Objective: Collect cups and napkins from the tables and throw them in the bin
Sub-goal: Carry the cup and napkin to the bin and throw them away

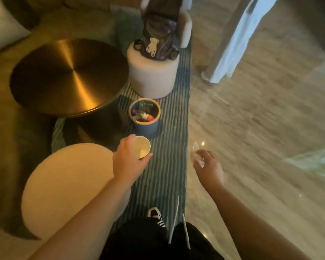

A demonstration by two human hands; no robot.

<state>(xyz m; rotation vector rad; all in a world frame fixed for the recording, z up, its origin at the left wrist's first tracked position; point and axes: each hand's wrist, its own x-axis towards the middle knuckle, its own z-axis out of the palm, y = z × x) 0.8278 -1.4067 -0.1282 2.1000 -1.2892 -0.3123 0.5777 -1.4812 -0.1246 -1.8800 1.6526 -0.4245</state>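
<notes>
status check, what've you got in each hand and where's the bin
Left hand holds a paper cup, right hand pinches a white napkin. Blue bin just ahead on the striped rug, already part full. Nothing in the way.

No words, numbers or brand names can be read anywhere in the view. The nearest thing to a sign is a small white teddy-bear figure on the dark brown bag that stands on the white stool; it carries no lettering. The wrappers inside the blue bin show patches of red and green, but they are too blurred to make out any print. The paper cup is plain inside, and its outer wall is hidden.
</notes>
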